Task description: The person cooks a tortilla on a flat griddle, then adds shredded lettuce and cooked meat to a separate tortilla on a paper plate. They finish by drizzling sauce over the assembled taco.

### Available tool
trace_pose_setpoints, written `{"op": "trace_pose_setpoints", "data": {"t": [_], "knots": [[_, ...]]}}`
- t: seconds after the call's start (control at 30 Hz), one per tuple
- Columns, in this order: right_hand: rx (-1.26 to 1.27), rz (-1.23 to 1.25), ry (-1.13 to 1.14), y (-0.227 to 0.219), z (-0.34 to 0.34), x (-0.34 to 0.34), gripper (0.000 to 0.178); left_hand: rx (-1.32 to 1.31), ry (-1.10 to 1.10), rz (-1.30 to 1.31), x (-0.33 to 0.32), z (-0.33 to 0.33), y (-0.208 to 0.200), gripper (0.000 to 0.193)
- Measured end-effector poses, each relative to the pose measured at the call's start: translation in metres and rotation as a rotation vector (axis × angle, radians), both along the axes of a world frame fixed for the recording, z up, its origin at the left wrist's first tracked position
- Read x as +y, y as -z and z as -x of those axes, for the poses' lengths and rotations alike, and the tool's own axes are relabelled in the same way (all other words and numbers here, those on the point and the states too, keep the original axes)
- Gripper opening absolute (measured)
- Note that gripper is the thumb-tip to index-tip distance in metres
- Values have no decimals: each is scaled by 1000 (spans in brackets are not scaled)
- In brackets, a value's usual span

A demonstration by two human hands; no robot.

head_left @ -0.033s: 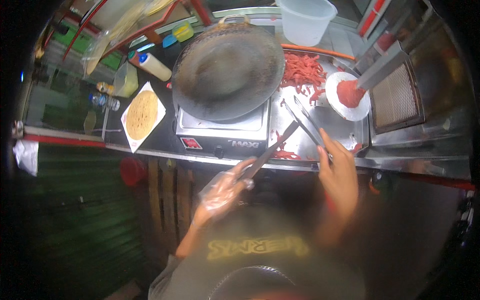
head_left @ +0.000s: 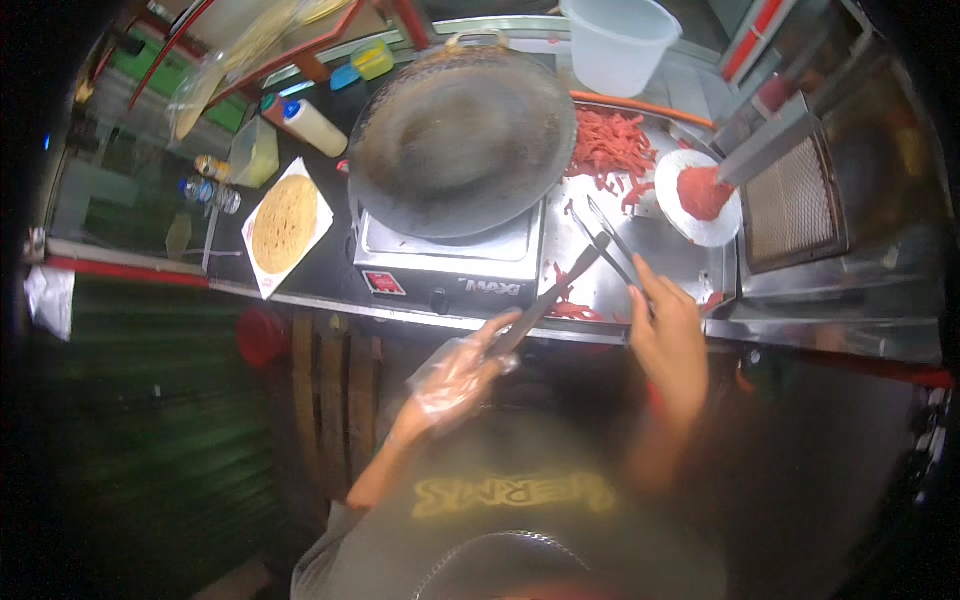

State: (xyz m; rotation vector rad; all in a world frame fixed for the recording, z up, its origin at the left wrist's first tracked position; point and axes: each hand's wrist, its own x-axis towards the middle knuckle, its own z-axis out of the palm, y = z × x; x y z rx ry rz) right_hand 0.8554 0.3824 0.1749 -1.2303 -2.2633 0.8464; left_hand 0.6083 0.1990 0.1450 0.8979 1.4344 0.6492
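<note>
My left hand (head_left: 455, 380), in a clear plastic glove, is closed round the handle of a long knife (head_left: 552, 298). Its blade points up and right over the metal tray (head_left: 655, 262). Bare, my right hand (head_left: 668, 325) grips metal tongs (head_left: 617, 240), whose arms are spread at the tips. Knife tip and tongs cross or nearly meet; whether they touch I cannot tell. Red meat strips (head_left: 610, 145) are heaped at the tray's far end, with scraps near its front edge. Right of the tongs, a red lump of meat (head_left: 703, 192) sits against a round white plate (head_left: 712, 236).
Left of the tray, a large dark domed pan (head_left: 455, 140) covers a gas stove (head_left: 440, 262). A flatbread (head_left: 283, 225) lies on white paper farther left, near a sauce bottle (head_left: 315, 128). Behind stands a white bucket (head_left: 622, 45); a mesh burner (head_left: 795, 200) is at right.
The knife tip has moved slightly up and right, closer to the tongs. My right hand and the tongs have shifted a little left. Both hands keep their grips.
</note>
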Motion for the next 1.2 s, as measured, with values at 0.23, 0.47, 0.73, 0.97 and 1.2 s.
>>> {"op": "trace_pose_setpoints", "data": {"t": [0.23,0.47,0.73,0.97,1.2], "knots": [[-77,46,111,26,35,-8,46,243,49,-171,4,13,13,79],[-36,-15,242,-44,44,-40,47,690,-428,-260,-58,166,-41,61],[630,-155,570,-25,155,-114,56,1202,-596,-645,-60,490,-61,36],[228,445,393,87,375,-201,41,1270,-173,-1175,69,649,-94,43],[332,395,342,103,463,-289,38,1373,258,-1034,176,717,-121,42]]}}
